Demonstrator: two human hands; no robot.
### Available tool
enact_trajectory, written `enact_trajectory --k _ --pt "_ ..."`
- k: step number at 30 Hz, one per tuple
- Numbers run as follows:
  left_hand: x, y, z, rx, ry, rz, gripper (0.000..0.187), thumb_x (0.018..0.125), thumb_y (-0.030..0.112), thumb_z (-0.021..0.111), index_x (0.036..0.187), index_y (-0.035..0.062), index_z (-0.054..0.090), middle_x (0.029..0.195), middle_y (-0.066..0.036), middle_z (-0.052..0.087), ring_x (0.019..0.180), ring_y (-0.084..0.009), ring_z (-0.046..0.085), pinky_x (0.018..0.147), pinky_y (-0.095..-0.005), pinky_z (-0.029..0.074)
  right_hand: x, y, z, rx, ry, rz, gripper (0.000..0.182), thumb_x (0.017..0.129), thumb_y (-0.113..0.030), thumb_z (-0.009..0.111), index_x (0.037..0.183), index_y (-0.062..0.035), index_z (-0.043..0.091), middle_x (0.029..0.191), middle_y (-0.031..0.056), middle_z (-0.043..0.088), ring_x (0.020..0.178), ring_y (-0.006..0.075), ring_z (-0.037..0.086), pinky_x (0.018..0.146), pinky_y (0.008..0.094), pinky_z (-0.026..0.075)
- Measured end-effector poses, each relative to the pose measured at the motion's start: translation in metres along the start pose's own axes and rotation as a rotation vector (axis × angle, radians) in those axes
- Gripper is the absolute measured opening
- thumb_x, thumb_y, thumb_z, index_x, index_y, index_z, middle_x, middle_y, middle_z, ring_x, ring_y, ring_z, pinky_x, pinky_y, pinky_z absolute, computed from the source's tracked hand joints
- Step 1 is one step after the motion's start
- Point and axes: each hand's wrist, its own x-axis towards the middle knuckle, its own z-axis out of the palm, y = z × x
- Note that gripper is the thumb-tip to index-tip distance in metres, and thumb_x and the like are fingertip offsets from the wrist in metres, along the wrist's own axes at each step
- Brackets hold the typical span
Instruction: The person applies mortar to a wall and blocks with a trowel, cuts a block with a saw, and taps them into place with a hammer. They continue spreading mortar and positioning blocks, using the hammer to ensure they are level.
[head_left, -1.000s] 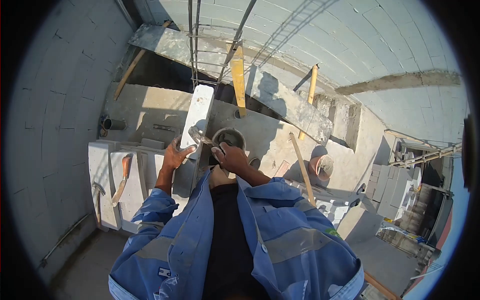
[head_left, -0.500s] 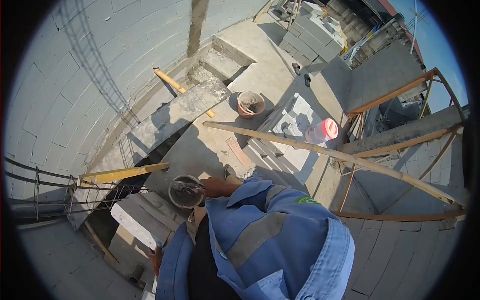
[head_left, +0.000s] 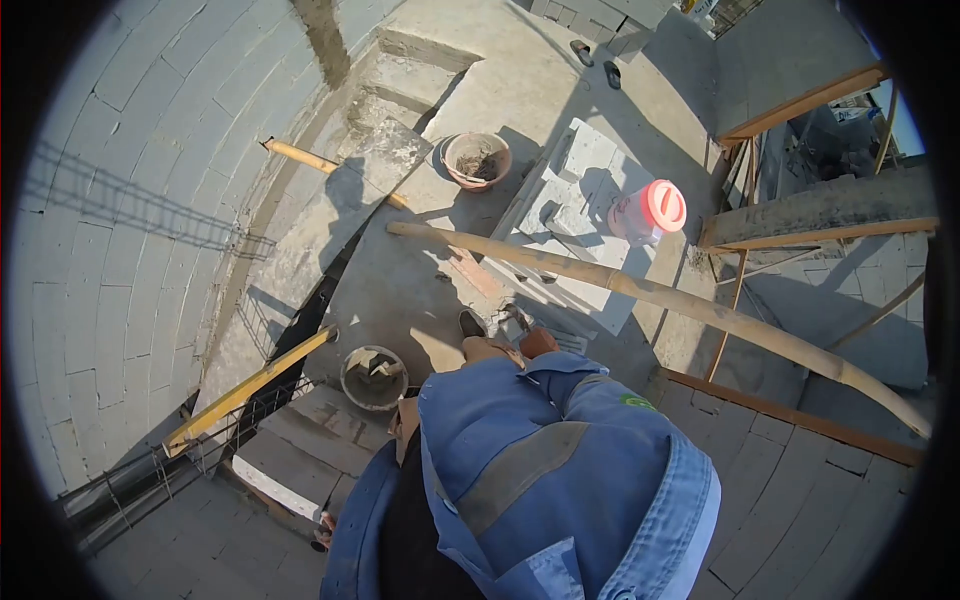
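Observation:
My right hand [head_left: 538, 343] is closed around what looks like a trowel [head_left: 514, 319], low over the floor beside the block stack [head_left: 600, 290]. At the near corner of a pale block [head_left: 285, 487], my left hand [head_left: 323, 532] has its fingers curled against the block's end; most of this hand is hidden by the sleeve. Beyond that block stands a round bucket [head_left: 374, 402] with grey material and pieces in it. Part of a shoe [head_left: 471, 322] shows left of my right hand.
A long bamboo pole [head_left: 640, 288] crosses over the block stack, where a red-lidded container [head_left: 648, 212] stands. Another bucket [head_left: 477, 183] sits farther off. A yellow bar [head_left: 250, 392] slants above rebar at the left. Wooden braces [head_left: 800, 105] frame the right side.
My right hand has moved right, from the near bucket to beside the block stack. My left hand stays at the block's end. The view has shifted and tilted downward.

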Motion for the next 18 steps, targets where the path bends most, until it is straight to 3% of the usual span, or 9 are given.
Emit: enact_trajectory --k 1,3,4,6,8,9,11,15,18 --pt "0.002 0.009 -0.011 0.026 0.016 0.017 0.074 0.088 0.058 0.066 0.12 -0.0086 0.061 0.11 -0.029 0.067 0.107 -0.0384 0.063 0.093 -0.0431 0.048 0.009 0.023 0.04 0.024 -0.007 0.007 0.029 0.088 -0.028 0.06 0.101 -0.0094 0.077 0.099 0.0195 0.073 0.095 0.0326 0.072 0.082 0.045 0.057" --pt "0.015 0.034 -0.024 0.064 0.054 0.059 0.073 0.088 0.058 0.066 0.12 -0.008 0.061 0.109 -0.029 0.067 0.108 -0.0382 0.064 0.093 -0.0428 0.048 0.017 0.051 0.09 0.248 0.476 0.512 0.026 0.078 -0.02 0.066 0.093 0.0004 0.073 0.088 0.0232 0.071 0.079 0.0376 0.072 0.064 0.0442 0.057" --pt "0.025 0.046 -0.026 0.078 0.073 0.083 0.073 0.088 0.058 0.066 0.12 -0.0077 0.062 0.109 -0.029 0.067 0.108 -0.0381 0.064 0.093 -0.0427 0.048 0.007 0.054 0.083 0.267 0.478 0.528 0.026 0.078 -0.02 0.066 0.093 0.0004 0.073 0.088 0.0232 0.071 0.079 0.0376 0.072 0.064 0.0442 0.057" --pt "0.052 0.078 -0.015 0.079 0.12 0.139 0.072 0.088 0.057 0.066 0.12 -0.0071 0.062 0.108 -0.029 0.067 0.108 -0.0379 0.064 0.093 -0.0425 0.048 -0.023 0.06 0.034 0.729 0.63 0.826 0.032 0.08 -0.019 0.063 0.098 0.0065 0.068 0.09 0.0284 0.07 0.083 0.0415 0.071 0.07 0.0466 0.056" --pt "0.08 0.119 0.011 0.049 0.176 0.189 0.071 0.088 0.057 0.066 0.12 -0.0065 0.062 0.108 -0.029 0.067 0.109 -0.0377 0.064 0.093 -0.0423 0.048 -0.038 0.071 -0.026 0.96 0.565 0.971 0.037 0.081 -0.02 0.059 0.102 0.0101 0.066 0.094 0.0325 0.068 0.091 0.045 0.068 0.08 0.0486 0.054" --pt "0.09 0.137 0.019 0.038 0.208 0.209 0.071 0.088 0.057 0.066 0.119 -0.0062 0.063 0.108 -0.029 0.068 0.109 -0.0376 0.064 0.093 -0.0421 0.048 -0.033 0.079 -0.034 0.98 0.589 0.967 0.037 0.081 -0.02 0.059 0.102 0.0101 0.066 0.094 0.0325 0.068 0.091 0.045 0.068 0.08 0.0486 0.054" --pt "0.108 0.168 0.027 0.02 0.283 0.237 0.07 0.088 0.057 0.066 0.119 -0.0056 0.063 0.107 -0.029 0.068 0.109 -0.0374 0.064 0.093 -0.0419 0.048 -0.019 0.087 -0.04 1.134 0.96 1.006 0.042 0.082 -0.025 0.058 0.103 0.0112 0.066 0.104 0.0348 0.066 0.102 0.0464 0.065 0.09 0.0501 0.051" --pt "0.127 0.238 0.034 -0.017 0.439 0.27 0.068 0.088 0.056 0.066 0.119 -0.0044 0.064 0.106 -0.028 0.068 0.11 -0.037 0.064 0.094 -0.0415 0.049 0.027 0.099 -0.064 1.203 0.904 0.88 0.042 0.082 -0.025 0.058 0.103 0.0109 0.066 0.105 0.0346 0.066 0.102 0.0462 0.065 0.091 0.0501 0.05" --pt "0.017 0.311 0.13 -0.014 0.421 0.327 0.068 0.088 0.057 0.066 0.119 -0.0043 0.064 0.107 -0.028 0.068 0.111 -0.0372 0.064 0.094 -0.0414 0.049 0.051 0.101 -0.063 1.226 0.818 0.793 0.043 0.082 -0.026 0.058 0.103 0.0105 0.066 0.106 0.0344 0.066 0.103 0.046 0.065 0.091 0.05 0.05"
